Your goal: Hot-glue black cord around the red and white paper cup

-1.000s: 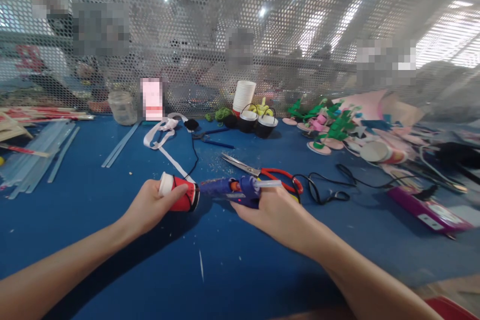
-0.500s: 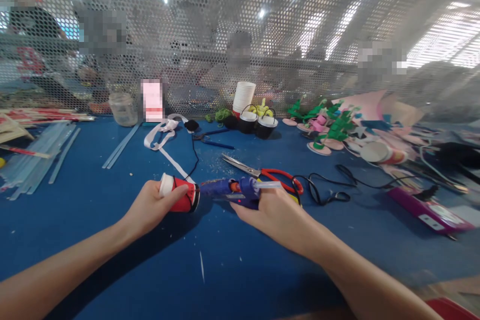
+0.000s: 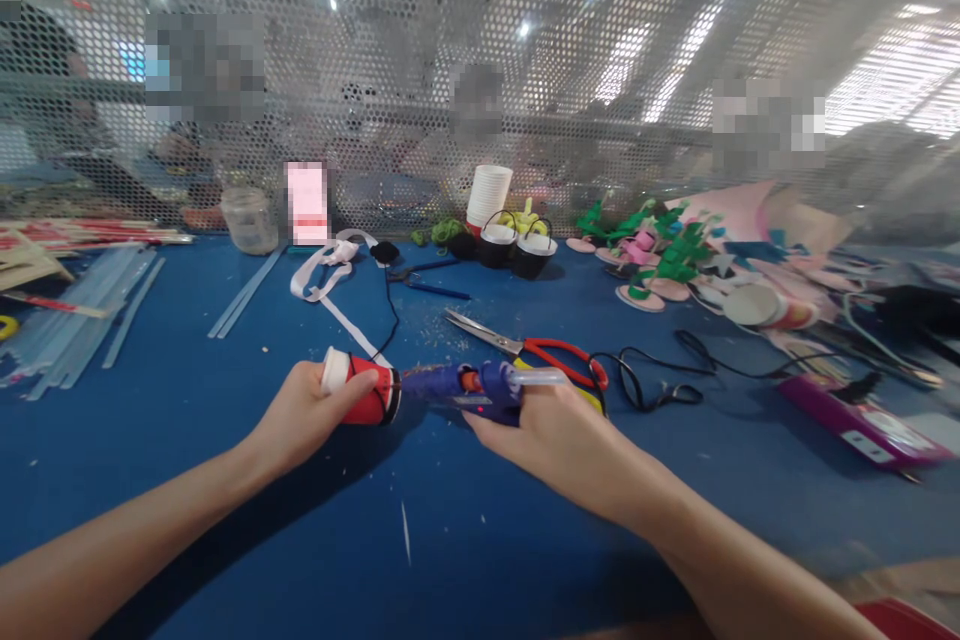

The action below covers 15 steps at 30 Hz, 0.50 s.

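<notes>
My left hand is closed around a red and white paper cup, held on its side with the base pointing right. Black cord wraps the cup near its base and trails up to a small black ball of cord. A blue glue gun is gripped in my right hand. Its nozzle points left at the cup's base end; whether it touches cannot be made out. A clear glue stick juts from the gun's back, and a small red light glows on its side.
Red-handled scissors lie just behind the gun. Blue-handled pliers, white ribbon and two small black buckets are farther back. Glue sticks lie left; a purple power strip with black cable sits right. A perforated metal screen stands behind.
Both hands, the cup and the glue gun hold almost the same positions. The view has shifted very slightly. A person behind the screen at the far left has moved.
</notes>
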Motion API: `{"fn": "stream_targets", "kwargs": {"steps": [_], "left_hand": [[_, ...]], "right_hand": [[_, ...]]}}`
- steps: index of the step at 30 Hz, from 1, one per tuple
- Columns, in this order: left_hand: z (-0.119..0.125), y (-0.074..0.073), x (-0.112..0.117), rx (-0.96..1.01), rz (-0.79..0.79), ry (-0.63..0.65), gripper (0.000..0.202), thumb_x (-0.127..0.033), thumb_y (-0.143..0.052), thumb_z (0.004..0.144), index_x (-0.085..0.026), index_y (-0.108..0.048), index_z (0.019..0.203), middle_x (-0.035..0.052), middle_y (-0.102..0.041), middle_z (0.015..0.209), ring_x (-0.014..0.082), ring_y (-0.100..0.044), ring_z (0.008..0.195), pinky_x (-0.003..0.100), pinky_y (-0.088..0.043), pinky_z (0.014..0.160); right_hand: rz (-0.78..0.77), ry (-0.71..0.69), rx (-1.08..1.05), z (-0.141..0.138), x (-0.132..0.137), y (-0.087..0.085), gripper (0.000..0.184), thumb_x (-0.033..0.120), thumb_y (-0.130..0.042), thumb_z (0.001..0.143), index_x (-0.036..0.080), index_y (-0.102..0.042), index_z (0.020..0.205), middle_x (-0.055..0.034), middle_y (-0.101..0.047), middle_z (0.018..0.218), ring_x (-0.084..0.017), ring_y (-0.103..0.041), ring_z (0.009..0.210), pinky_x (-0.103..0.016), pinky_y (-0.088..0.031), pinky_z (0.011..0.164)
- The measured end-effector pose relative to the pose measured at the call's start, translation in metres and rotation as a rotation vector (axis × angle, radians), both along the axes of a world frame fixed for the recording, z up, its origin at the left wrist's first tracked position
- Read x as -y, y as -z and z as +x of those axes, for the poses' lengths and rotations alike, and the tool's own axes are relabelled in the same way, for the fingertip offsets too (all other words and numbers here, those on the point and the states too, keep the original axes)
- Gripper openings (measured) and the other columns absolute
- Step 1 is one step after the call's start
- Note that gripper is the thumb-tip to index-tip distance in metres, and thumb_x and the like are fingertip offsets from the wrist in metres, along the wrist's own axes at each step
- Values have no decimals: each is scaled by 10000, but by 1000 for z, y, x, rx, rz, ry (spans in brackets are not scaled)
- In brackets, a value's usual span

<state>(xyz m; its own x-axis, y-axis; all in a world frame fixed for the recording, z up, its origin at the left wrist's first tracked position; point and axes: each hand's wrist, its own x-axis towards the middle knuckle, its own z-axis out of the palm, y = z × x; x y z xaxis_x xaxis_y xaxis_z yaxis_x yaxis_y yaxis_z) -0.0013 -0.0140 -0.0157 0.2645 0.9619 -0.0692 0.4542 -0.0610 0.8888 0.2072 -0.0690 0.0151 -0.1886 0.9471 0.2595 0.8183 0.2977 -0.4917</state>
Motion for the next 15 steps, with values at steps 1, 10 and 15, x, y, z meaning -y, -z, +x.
{"fn": "stream_targets", "kwargs": {"steps": [1, 10, 15], "left_hand": [[0, 0, 0, -2, 3, -8, 357, -466, -510, 681, -151, -520, 515, -64, -368, 434, 78, -302, 414, 205, -205, 408], [-1, 1, -1, 7, 9, -13, 341, -460, -510, 683, -144, -551, 560, -56, -399, 443, 77, -311, 412, 206, -209, 407], [-1, 1, 0, 25, 18, -28, 317, -439, -538, 656, -136, -598, 584, -42, -449, 425, 80, -345, 389, 207, -219, 385]], "right_hand": [[2, -3, -2, 0, 0, 0, 142, 176, -486, 676, 148, -484, 537, 55, -397, 447, -55, -296, 426, -164, -281, 398], [-17, -40, -4, -1, 2, -3, 122, 147, -473, 681, 145, -487, 560, 54, -411, 465, -54, -314, 438, -165, -284, 416], [-38, -32, -9, -1, 2, -4, 119, 141, -476, 674, 148, -484, 555, 45, -434, 484, -57, -336, 441, -165, -291, 415]]}}
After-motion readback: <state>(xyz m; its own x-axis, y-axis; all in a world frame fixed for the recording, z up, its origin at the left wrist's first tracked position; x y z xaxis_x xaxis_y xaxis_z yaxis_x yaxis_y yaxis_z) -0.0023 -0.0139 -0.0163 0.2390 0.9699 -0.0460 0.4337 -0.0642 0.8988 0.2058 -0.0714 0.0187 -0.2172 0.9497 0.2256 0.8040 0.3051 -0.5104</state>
